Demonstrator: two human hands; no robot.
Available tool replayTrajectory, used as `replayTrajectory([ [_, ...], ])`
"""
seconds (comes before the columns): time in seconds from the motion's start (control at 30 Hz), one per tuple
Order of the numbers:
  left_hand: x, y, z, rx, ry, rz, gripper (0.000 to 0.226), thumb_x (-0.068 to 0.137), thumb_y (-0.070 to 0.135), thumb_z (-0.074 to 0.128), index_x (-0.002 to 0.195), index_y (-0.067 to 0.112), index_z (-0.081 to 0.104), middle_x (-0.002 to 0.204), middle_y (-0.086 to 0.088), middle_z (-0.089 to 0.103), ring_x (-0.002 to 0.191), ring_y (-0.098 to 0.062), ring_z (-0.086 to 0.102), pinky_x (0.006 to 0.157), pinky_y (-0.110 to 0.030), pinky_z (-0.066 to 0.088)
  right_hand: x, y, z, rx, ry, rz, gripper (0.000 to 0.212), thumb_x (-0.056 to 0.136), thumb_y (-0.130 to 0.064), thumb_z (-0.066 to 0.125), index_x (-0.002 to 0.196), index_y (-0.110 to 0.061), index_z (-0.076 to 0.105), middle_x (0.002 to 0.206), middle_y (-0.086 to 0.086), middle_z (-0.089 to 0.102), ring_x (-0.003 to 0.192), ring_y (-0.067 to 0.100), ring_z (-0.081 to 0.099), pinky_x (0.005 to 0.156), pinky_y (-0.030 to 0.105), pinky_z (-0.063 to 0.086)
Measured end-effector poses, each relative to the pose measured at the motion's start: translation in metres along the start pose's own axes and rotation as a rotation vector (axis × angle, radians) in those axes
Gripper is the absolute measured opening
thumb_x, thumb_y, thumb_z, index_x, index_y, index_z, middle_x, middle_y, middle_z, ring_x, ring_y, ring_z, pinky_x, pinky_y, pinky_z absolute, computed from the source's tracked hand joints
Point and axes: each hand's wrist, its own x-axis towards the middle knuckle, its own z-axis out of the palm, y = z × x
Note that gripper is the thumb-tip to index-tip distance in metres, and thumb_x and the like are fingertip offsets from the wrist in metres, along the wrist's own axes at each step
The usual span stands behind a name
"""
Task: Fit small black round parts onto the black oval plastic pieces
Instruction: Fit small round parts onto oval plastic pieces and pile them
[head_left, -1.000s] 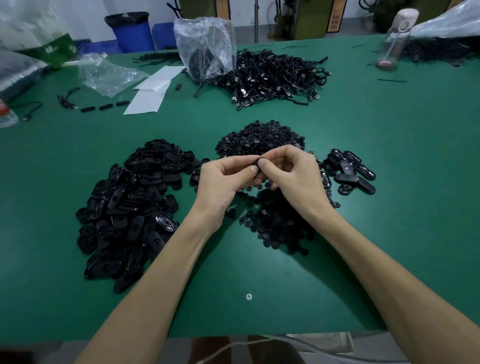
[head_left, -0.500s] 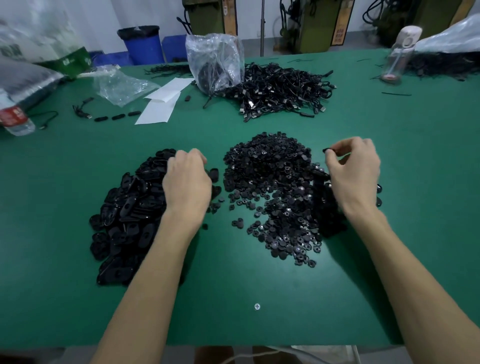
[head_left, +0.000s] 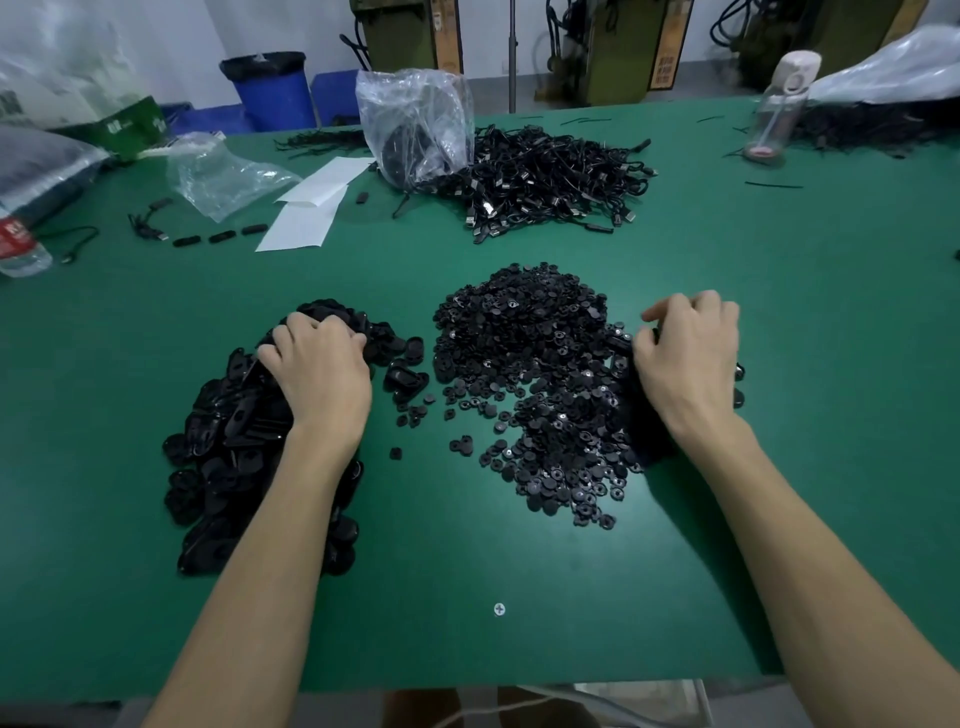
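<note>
Two piles on the green counter (head_left: 779, 312): black ovals (head_left: 223, 431) left, little round parts (head_left: 519, 332) in the middle. The left grip (head_left: 322, 379) is curled into the ovals, the right grip (head_left: 691, 358) curled at the round pile's right edge; can't tell if either holds anything. My tip: pinch just one of each, check which face is up, then bring them together over bare counter.

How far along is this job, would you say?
Early, it seems. Done: only a few set-aside pieces, perhaps finished, show past the right hand. In hand: the left hand reaches into the oval pieces. Left: that heap and the big pile of round parts.
</note>
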Motion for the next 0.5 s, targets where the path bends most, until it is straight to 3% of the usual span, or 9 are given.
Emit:
replayTrajectory([
  [0.07, -0.001, 0.004, -0.004, -0.070, 0.080, 0.006, 0.029, 0.108, 0.030, 0.052, 0.117, 0.007, 0.068, 0.125, -0.017, 0.058, 0.120, -0.035, 0.046, 0.107, -0.048, 0.028, -0.005, -0.009, 0.003, 0.086, -0.037, -0.125, 0.019, 0.099, -0.021, 0.060, 0.111, -0.010, 0.070, 0.111, 0.011, 0.058, 0.112, 0.029, 0.044, 0.097, 0.040, 0.035],
  [0.13, -0.005, 0.013, -0.012, -0.301, 0.106, 0.085, 0.026, 0.109, 0.030, 0.050, 0.114, 0.009, 0.066, 0.113, -0.011, 0.065, 0.104, -0.027, 0.058, 0.101, -0.043, 0.042, -0.011, -0.020, 0.007, 0.181, -0.126, -0.235, 0.018, 0.098, -0.028, 0.066, 0.111, -0.016, 0.071, 0.107, 0.001, 0.057, 0.110, 0.021, 0.043, 0.096, 0.037, 0.037],
  [0.2, -0.010, 0.029, -0.021, -0.651, -0.021, 0.120, 0.017, 0.109, 0.027, 0.051, 0.105, 0.015, 0.062, 0.097, -0.004, 0.070, 0.076, -0.014, 0.068, 0.076, -0.029, 0.058, -0.017, -0.030, 0.013, 0.237, -0.209, -0.318, 0.021, 0.096, -0.031, 0.070, 0.113, -0.018, 0.072, 0.108, -0.001, 0.059, 0.110, 0.020, 0.044, 0.097, 0.036, 0.041],
  [0.27, -0.018, 0.048, -0.024, -0.853, -0.180, 0.153, 0.011, 0.108, 0.022, 0.053, 0.100, 0.019, 0.060, 0.088, -0.001, 0.071, 0.061, -0.004, 0.068, 0.060, -0.015, 0.054, -0.023, -0.036, 0.018, 0.266, -0.249, -0.384, 0.023, 0.095, -0.033, 0.071, 0.113, -0.019, 0.072, 0.108, -0.001, 0.061, 0.109, 0.020, 0.045, 0.096, 0.036, 0.042],
  [0.4, -0.038, 0.078, -0.010, -1.011, -0.485, 0.208, 0.012, 0.104, 0.000, 0.055, 0.113, 0.005, 0.061, 0.094, -0.008, 0.072, 0.067, -0.007, 0.070, 0.054, -0.019, 0.049, -0.029, -0.040, 0.023, 0.265, -0.297, -0.460, 0.029, 0.094, -0.036, 0.072, 0.116, -0.019, 0.074, 0.105, 0.001, 0.060, 0.104, 0.019, 0.043, 0.091, 0.033, 0.040],
  [0.5, -0.050, 0.082, 0.003, -1.096, -0.538, 0.182, 0.014, 0.103, -0.002, 0.057, 0.114, -0.003, 0.065, 0.093, -0.013, 0.075, 0.064, -0.008, 0.069, 0.054, -0.022, 0.050, -0.029, -0.040, 0.025, 0.241, -0.299, -0.484, 0.022, 0.096, -0.033, 0.070, 0.108, -0.015, 0.076, 0.103, 0.002, 0.060, 0.101, 0.021, 0.044, 0.090, 0.035, 0.042],
])
